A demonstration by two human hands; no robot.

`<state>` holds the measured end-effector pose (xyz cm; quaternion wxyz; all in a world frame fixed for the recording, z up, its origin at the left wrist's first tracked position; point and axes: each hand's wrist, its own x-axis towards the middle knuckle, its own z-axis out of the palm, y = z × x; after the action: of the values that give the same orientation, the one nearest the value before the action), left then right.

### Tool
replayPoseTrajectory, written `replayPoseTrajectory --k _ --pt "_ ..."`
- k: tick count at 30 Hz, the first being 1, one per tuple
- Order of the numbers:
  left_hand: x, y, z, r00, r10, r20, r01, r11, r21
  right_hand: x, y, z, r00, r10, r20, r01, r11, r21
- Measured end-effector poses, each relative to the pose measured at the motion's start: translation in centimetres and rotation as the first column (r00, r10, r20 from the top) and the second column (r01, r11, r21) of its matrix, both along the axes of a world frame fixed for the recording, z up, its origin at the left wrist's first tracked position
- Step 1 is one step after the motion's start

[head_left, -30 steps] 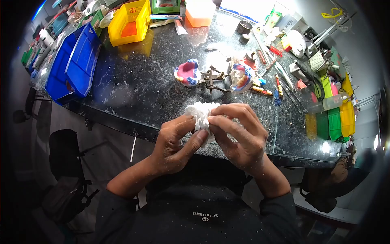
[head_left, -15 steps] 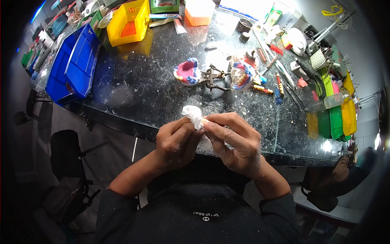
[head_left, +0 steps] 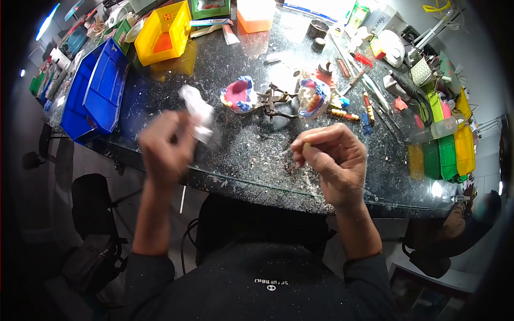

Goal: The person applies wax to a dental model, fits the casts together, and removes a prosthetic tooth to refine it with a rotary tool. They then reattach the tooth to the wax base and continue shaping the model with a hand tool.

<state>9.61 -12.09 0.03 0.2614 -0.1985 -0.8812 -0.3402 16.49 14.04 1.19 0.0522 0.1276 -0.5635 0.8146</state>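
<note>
Holding a tissue [head_left: 196,111] in the blurred left hand [head_left: 163,147], centre-left of frame.
Right hand [head_left: 332,160] fingers pinch something small, too tiny to tell; both above the surface [head_left: 251,152].

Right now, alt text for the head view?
Seen from above, the left hand lifts a crumpled white tissue while the right hand pinches something too small to identify, over a dusty black workbench. Behind them a dental model on an articulator stands open among tools and coloured bins.
</note>
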Motion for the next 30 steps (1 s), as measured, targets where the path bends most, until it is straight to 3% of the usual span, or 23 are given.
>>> replayPoseTrajectory --k 2,4,5,6,9,10,12,14,18,19,22,26,30 --pt "-3.6 -2.1 -0.5 0.991 0.125 0.050 -0.130 0.986 0.107 0.2 0.7 0.2 0.998 -0.049 0.028 0.047 0.998 0.052" --pt "-7.2 -5.6 -1.3 0.986 0.159 -0.046 -0.166 0.953 -0.252 0.3 1.1 0.4 0.995 -0.089 0.052 0.083 0.990 0.113" --pt "-7.7 -5.5 -0.9 0.968 0.210 -0.139 -0.246 0.903 -0.351 0.4 1.3 0.5 0.991 -0.113 0.065 0.102 0.984 0.146" --pt "-8.0 -5.1 -0.5 0.941 0.244 -0.234 -0.326 0.838 -0.437 0.5 1.5 0.5 0.987 -0.140 0.080 0.123 0.976 0.181" --pt "-7.4 -2.5 2.0 0.940 0.199 -0.278 -0.325 0.775 -0.542 0.7 1.6 0.3 0.978 -0.188 0.089 0.162 0.956 0.246" --pt "-7.4 -1.6 1.9 0.994 0.013 -0.108 -0.066 0.864 -0.499 0.8 1.6 0.3 0.974 -0.206 0.095 0.174 0.947 0.270" --pt "-8.2 0.1 1.8 0.903 -0.396 0.169 0.429 0.860 -0.275 0.9 1.7 0.4 0.976 -0.195 0.094 0.157 0.936 0.315" --pt "-9.2 1.8 0.0 0.779 -0.525 0.342 0.602 0.779 -0.176 0.8 1.5 0.6 0.978 -0.195 0.076 0.161 0.932 0.324" --pt "-8.9 2.9 -0.2 0.757 -0.479 0.444 0.570 0.817 -0.089 0.7 1.1 1.2 0.974 -0.220 0.049 0.193 0.926 0.323" --pt "-8.8 2.6 -0.8 0.793 -0.544 0.273 0.583 0.808 -0.082 0.7 1.1 1.3 0.974 -0.222 0.050 0.193 0.922 0.335" --pt "-7.0 2.3 -0.1 0.810 -0.526 0.260 0.548 0.837 -0.014 0.4 0.7 1.6 0.984 -0.172 0.045 0.145 0.924 0.355" --pt "-4.3 2.9 0.7 0.830 -0.533 0.167 0.527 0.846 0.081 -1.2 -0.8 1.7 0.976 -0.148 -0.162 0.210 0.849 0.485" --pt "-3.5 3.0 1.3 0.790 -0.569 0.228 0.540 0.822 0.180 -3.1 -2.3 1.5 0.901 -0.117 -0.418 0.346 0.774 0.530"
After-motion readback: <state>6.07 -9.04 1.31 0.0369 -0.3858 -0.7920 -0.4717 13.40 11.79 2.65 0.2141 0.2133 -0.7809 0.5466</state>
